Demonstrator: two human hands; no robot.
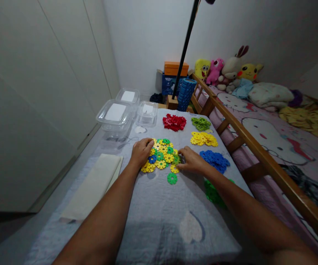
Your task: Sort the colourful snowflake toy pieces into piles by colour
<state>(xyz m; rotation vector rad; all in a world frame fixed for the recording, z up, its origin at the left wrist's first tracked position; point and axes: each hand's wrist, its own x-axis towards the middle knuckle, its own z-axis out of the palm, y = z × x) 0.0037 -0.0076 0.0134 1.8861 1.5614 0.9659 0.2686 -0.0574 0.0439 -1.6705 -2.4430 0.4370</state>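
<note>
A mixed pile of flower-shaped plastic discs [163, 149], mostly yellow with some green and a blue one, lies on the cloth-covered table between my hands. My left hand [142, 151] rests against the pile's left side, its fingers loosely bent over the edge and partly hidden. At the right side, my right hand [191, 160] has thumb and fingers apart around a lime-green disc [176, 159], with no firm grip visible. A single green disc [172, 179] lies just in front of the pile.
Sorted heaps stand right and behind: red [174, 122], lime [201, 124], yellow [203, 138], blue [215, 161] and green [214, 193], the last partly under my right forearm. Clear plastic boxes [114, 117] and a folded cream cloth [95, 186] lie left. A wooden bed rail [241, 134] borders the right.
</note>
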